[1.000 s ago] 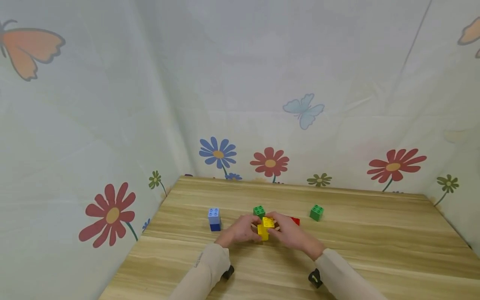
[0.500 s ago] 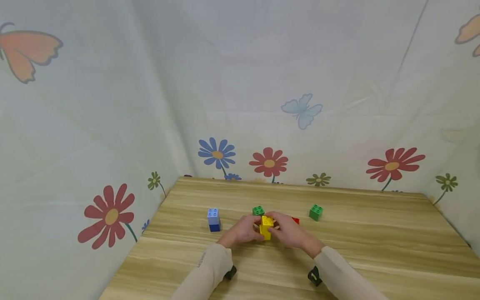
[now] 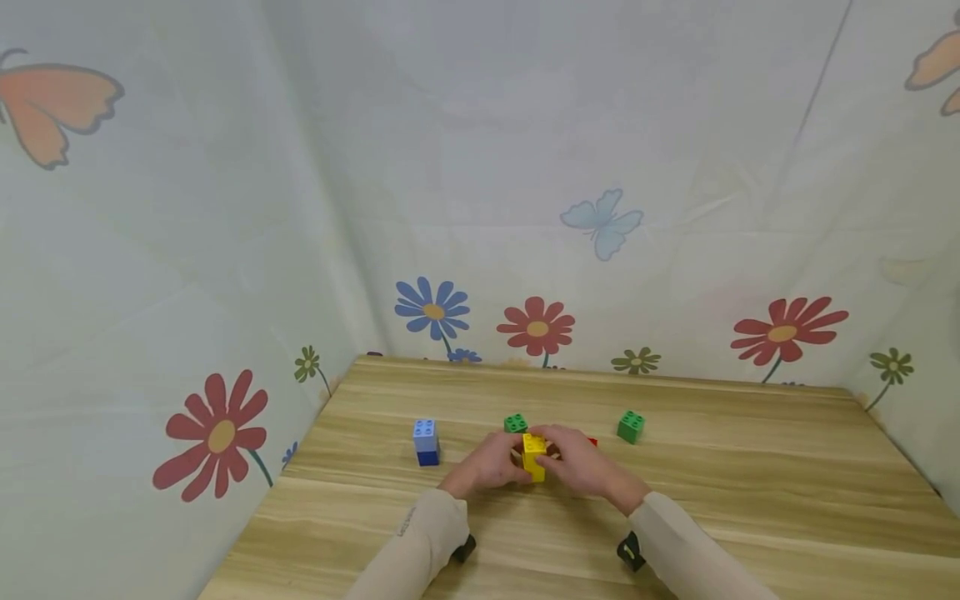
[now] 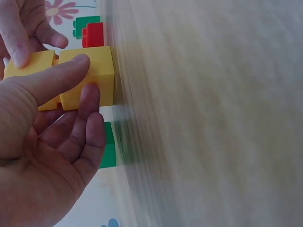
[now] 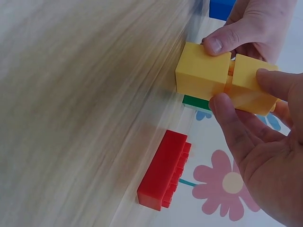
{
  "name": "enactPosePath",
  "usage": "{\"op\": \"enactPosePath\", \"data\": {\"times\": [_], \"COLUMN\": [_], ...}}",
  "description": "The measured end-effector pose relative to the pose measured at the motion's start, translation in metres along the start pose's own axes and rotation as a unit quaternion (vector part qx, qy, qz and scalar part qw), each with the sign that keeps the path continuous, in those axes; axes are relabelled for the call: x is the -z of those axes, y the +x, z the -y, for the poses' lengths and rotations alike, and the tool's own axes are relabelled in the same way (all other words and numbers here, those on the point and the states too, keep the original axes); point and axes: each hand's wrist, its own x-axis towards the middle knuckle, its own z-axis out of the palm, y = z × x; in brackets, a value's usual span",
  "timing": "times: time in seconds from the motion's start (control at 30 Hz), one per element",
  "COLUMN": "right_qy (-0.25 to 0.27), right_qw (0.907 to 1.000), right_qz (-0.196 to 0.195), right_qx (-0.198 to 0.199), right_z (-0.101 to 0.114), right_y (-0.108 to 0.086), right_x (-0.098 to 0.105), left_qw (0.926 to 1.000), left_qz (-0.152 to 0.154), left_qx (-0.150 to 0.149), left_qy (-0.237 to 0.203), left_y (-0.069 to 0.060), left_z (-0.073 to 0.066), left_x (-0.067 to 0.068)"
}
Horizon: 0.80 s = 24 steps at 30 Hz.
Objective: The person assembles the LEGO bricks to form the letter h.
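Note:
Two yellow toy building bricks are stacked one above the other between my hands, near the table's middle. My left hand (image 3: 493,460) grips the lower yellow brick (image 5: 201,71), its thumb along one side. My right hand (image 3: 581,460) pinches the upper yellow brick (image 5: 248,87) between thumb and fingers. In the right wrist view the two bricks line up, with a narrow gap and studs showing between them. The lower one stands on or very close to the table; I cannot tell which.
Just behind the hands is a green brick (image 3: 515,422). A long red brick (image 5: 163,170) lies past the right hand. Another green brick (image 3: 631,427) sits farther right. At the left, a light blue brick (image 3: 425,433) stands on a dark blue brick (image 3: 428,457). A flowered cloth (image 3: 480,167) borders the wooden table (image 3: 720,483).
The upper yellow brick, earlier offset to the right of the lower one, now sits in line over it. The left hand has shifted slightly right with the lower brick.

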Motion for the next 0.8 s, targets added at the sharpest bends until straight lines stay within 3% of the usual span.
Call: {"op": "enactPosePath", "data": {"times": [0.53,0.8], "right_qy": [0.016,0.006], "right_qw": [0.9998,0.9999], "right_qz": [0.009,0.014], "right_qx": [0.011,-0.005], "right_z": [0.0008,-0.0017], "right_y": [-0.0020,-0.0004], "right_x": [0.0041,0.0068], "left_qw": [0.9999,0.9999], "left_qz": [-0.009,-0.006], "left_qx": [-0.002,0.000], "left_qy": [0.010,0.010], "left_y": [0.0019,0.0049], "left_z": [-0.0003,0.0010], "left_x": [-0.0025,-0.0041]}}
